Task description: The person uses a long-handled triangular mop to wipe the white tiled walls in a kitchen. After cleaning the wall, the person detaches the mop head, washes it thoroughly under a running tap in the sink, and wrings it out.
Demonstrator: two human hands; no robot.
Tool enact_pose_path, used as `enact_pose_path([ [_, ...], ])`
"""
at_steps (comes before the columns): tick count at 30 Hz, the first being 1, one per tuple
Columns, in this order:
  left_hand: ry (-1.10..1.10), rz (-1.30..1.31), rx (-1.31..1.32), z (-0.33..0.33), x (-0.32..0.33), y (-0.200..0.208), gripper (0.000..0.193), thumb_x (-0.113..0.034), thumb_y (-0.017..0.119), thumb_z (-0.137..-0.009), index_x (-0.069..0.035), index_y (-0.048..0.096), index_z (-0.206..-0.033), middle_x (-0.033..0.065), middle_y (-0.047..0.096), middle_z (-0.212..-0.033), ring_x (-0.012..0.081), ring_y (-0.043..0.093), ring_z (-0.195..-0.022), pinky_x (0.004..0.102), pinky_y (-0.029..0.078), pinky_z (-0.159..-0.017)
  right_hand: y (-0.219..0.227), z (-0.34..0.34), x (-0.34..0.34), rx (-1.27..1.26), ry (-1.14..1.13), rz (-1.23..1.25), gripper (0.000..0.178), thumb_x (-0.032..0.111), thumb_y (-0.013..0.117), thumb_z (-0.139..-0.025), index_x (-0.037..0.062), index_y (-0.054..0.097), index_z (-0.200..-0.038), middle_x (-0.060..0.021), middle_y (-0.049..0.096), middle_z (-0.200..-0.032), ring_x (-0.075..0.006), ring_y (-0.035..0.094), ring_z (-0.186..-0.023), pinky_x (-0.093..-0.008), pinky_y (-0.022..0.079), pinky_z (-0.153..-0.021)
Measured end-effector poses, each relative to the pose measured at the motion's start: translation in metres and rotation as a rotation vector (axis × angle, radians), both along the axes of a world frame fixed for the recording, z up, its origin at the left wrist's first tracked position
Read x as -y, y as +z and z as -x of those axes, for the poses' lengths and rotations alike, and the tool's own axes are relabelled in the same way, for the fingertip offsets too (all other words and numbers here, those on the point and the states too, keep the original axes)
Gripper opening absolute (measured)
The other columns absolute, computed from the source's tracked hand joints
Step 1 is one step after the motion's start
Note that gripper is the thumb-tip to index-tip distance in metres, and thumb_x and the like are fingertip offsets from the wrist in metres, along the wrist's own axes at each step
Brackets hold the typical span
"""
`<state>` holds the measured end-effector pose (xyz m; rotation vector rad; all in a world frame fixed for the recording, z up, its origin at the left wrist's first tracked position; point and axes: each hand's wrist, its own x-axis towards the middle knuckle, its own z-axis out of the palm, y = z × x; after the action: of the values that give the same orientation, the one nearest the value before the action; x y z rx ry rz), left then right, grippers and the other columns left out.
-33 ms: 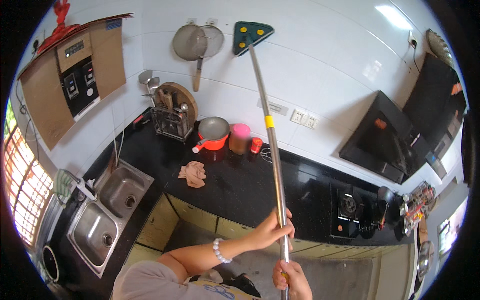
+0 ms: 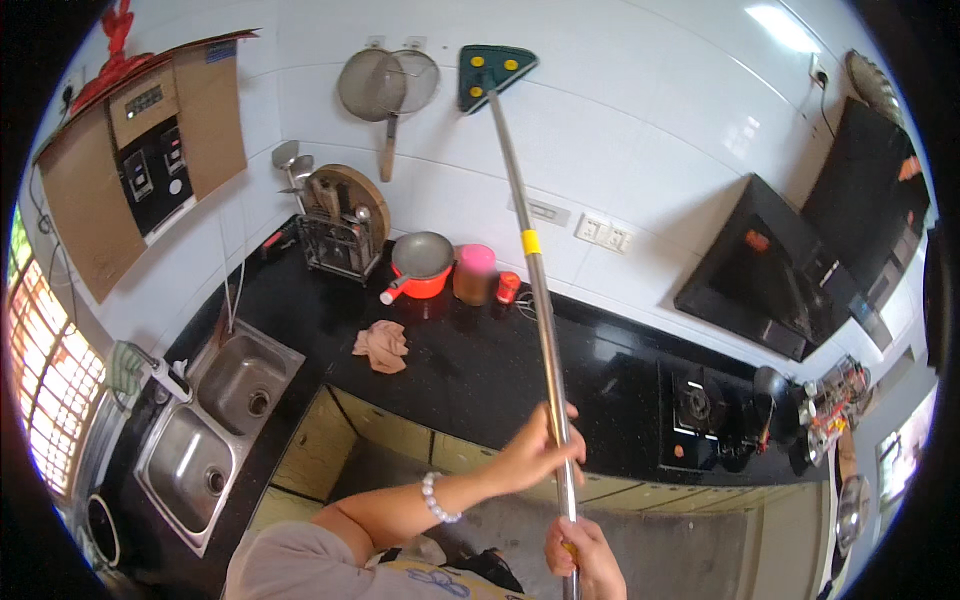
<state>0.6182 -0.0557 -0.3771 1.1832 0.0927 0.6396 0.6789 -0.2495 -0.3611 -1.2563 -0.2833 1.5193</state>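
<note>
A long metal pole with a yellow band runs up from my hands to the wall. Its far end carries a dark green triangular mop head with yellow round knobs, which appears to lie against the white tiles. My left hand, a pale bead bracelet at its wrist, is closed loosely round the middle of the pole. Lower down, my right hand grips the pole close to its near end. To the left of the mop head, two round mesh strainers hang on the wall.
A black counter bears a brown cloth, a red pan, a pink-lidded jar and a knife rack. A double sink lies left. A gas stove and black range hood stand right; wall sockets sit beside the pole.
The whole view has shifted a little. The mop head has moved very slightly left along the wall, and my left hand sits a touch higher. My right hand keeps its place.
</note>
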Motion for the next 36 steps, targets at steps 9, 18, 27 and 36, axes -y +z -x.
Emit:
enact_pose_path([
  [9, 0.393, -0.179, -0.268, -0.143, 0.047, -0.008, 0.022, -0.028, 0.032, -0.098, -0.007, 0.03, -0.096, 0.0059, 0.049, -0.061, 0.0151, 0.052, -0.045, 0.0285, 0.048, -0.039, -0.023, -0.115, 0.073, 0.03, 0.014, -0.076, 0.031, 0.026, 0.049, -0.094, 0.0048, 0.043, -0.072, -0.0013, 0.037, -0.05, -0.0092, 0.033, -0.039, -0.0237, 0.026, -0.036],
  [18, 0.134, -0.151, -0.161, -0.242, 0.194, -0.011, 0.026, -0.025, 0.041, -0.097, -0.003, 0.028, -0.093, 0.007, 0.051, -0.065, 0.0159, 0.054, -0.051, 0.029, 0.044, -0.044, 0.0, -0.146, 0.207, 0.131, -0.338, 0.032, 0.029, 0.025, 0.051, -0.092, 0.0086, 0.044, -0.069, 0.0026, 0.036, -0.049, -0.006, 0.03, -0.038, -0.0203, 0.023, -0.034],
  [27, 0.029, -0.015, -0.084, -0.221, 0.195, -0.012, 0.019, -0.019, 0.044, -0.096, -0.005, 0.032, -0.099, 0.0038, 0.048, -0.067, 0.0116, 0.051, -0.054, 0.0278, 0.043, -0.048, 0.012, -0.134, 0.199, 0.334, -0.111, 0.283, 0.042, 0.035, 0.048, -0.093, 0.0093, 0.043, -0.06, 0.0007, 0.039, -0.048, -0.0078, 0.035, -0.039, -0.0243, 0.024, -0.036],
  [36, 0.321, 0.092, -0.016, -0.153, 0.111, -0.073, 0.021, -0.022, 0.04, -0.097, -0.003, 0.031, -0.099, 0.0067, 0.049, -0.064, 0.015, 0.055, -0.052, 0.0282, 0.047, -0.047, -0.007, -0.122, 0.135, 0.597, 0.169, 0.314, 0.043, 0.037, 0.052, -0.091, 0.0076, 0.046, -0.061, 0.0, 0.042, -0.047, -0.0099, 0.039, -0.037, -0.0239, 0.028, -0.034],
])
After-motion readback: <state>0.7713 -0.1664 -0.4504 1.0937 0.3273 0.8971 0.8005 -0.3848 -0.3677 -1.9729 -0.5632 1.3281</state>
